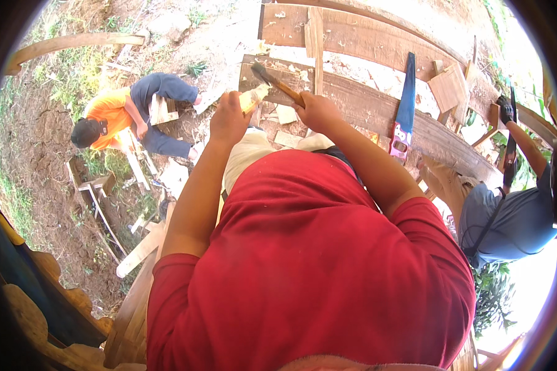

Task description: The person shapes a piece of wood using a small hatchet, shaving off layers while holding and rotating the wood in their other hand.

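Observation:
My left hand (228,117) is closed around a pale, freshly cut piece of wood (254,98), whose far end points up to the right. In my right hand (319,114) is the handle of a wooden-handled tool (283,88) with a dark metal head. That head is just beyond the wood piece, over a thick plank (346,93) strewn with shavings; I cannot tell whether it touches the plank. To the right of my right hand, a handsaw (406,99) with a blue blade and a red and white handle lies across the planks.
On the left sits a person in an orange shirt (111,105), among wood scraps. At the right a person in grey clothes (507,216) wears a dark glove (505,110). A second long plank (371,40) runs behind, with a wooden block (449,88) near its right end.

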Available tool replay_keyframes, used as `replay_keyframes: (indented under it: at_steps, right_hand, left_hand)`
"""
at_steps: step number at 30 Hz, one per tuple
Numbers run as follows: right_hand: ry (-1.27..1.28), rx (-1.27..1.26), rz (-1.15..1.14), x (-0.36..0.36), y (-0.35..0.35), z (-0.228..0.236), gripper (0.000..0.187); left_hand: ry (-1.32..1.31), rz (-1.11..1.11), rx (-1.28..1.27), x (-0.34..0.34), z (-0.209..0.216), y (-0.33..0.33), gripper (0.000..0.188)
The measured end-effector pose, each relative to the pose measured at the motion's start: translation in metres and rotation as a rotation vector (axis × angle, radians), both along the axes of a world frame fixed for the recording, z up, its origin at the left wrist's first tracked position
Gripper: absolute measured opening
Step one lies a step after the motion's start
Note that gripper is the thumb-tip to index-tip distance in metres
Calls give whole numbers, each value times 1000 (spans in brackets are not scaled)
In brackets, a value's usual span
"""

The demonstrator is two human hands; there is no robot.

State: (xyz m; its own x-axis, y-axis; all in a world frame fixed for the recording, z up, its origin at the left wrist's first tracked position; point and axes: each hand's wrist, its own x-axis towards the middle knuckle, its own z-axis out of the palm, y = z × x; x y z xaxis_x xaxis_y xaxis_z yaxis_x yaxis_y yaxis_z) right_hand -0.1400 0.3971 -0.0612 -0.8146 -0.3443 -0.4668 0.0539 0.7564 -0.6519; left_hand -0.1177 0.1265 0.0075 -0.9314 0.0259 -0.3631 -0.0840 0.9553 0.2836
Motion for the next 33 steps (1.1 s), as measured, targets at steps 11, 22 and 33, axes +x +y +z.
replay_keyframes:
  at_steps: [11,22,33]
  right_hand:
    - [-61,21,74,-8,0,6,33]
    - [-62,67,144,-21,0,4,34]
    - [-42,49,91,-22,-3,8,34]
  left_hand:
    - [25,45,7,-2,-5,-4,55]
    - [116,-132,-72,8,-12,-9,56]
    - [132,-225,-75,3,-8,-14,53]
